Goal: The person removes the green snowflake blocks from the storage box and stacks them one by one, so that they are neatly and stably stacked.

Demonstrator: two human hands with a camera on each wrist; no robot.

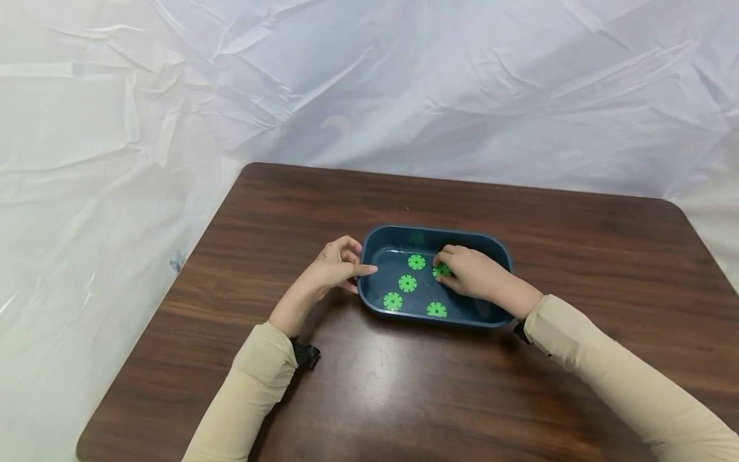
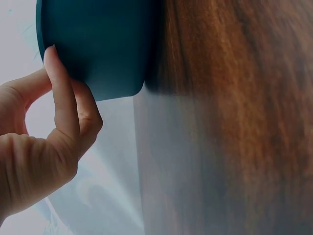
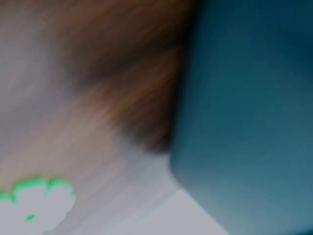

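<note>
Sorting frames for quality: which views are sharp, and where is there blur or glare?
Head view: sharp, with soft glare on the table. Left wrist view: left hand and tray sharp, table blurred. Right wrist view: blurred throughout; the tray is a smear.

Both forearms reach forward in beige sleeves. Left hand (image 1: 337, 264) rests at the left end wall of the tray (image 1: 369, 303), fingers (image 2: 62, 98) loosely curled, thumb lying over the rim. Right hand (image 1: 470, 273) reaches down inside the tray, palm down, fingertips bent toward its floor.
</note>
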